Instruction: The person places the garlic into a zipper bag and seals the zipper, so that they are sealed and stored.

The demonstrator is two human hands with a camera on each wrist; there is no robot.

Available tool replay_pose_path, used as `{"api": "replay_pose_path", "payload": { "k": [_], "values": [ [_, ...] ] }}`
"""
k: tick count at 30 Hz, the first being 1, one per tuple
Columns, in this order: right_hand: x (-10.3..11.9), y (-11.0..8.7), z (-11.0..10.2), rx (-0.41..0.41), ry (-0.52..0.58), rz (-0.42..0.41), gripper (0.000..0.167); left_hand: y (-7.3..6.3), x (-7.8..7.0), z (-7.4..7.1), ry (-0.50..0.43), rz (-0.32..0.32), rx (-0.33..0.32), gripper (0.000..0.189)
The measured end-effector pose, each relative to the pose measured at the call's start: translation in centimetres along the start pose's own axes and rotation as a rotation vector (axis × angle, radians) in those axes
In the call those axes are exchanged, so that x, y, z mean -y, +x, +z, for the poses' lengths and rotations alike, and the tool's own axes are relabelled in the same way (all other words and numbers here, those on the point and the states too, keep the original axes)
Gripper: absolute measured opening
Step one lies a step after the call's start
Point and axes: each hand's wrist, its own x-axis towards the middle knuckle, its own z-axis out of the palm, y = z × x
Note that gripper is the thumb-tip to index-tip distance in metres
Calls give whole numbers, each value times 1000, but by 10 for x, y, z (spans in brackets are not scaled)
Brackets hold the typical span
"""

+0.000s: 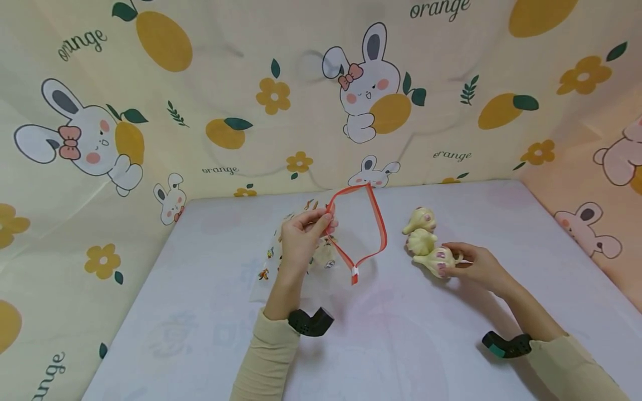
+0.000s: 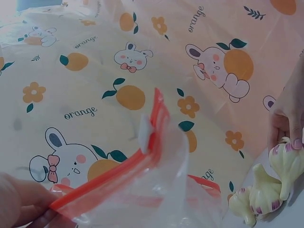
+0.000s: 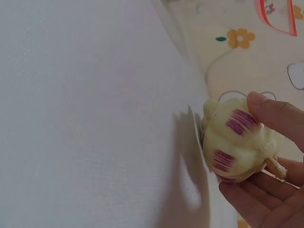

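My left hand point(image 1: 303, 236) pinches the red-edged rim of a clear zip bag point(image 1: 263, 281) printed with small colourful figures. The bag's mouth gapes toward the right, with a white slider point(image 2: 145, 134) on the red zip strip. My right hand point(image 1: 476, 269) grips the nearest garlic bulb point(image 1: 437, 260), thumb on one side and fingers on the other. This bulb is cream with purple streaks, as the right wrist view shows up close. Just beyond it are a second garlic bulb point(image 1: 421, 241) and a third garlic bulb point(image 1: 420, 220), in a row.
A white cloth covers the table point(image 1: 200, 334). Behind it and at the sides hangs a printed curtain point(image 1: 281, 44) with rabbits and oranges. Each wrist wears a black camera band, the left band point(image 1: 311, 322) and the right band point(image 1: 507, 345).
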Motion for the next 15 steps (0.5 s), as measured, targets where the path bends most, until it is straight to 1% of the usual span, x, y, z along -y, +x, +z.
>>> {"api": "replay_pose_path", "payload": {
  "k": [6, 9, 15],
  "values": [
    [1, -2, 0, -20, 2, -12, 59, 0, 2, 1, -15, 14, 6, 21],
    [3, -4, -1, -14, 0, -12, 58, 1, 3, 0, -15, 21, 9, 21],
    [5, -5, -2, -25, 14, -24, 58, 1, 1, 0, -16, 16, 10, 21]
  ]
}}
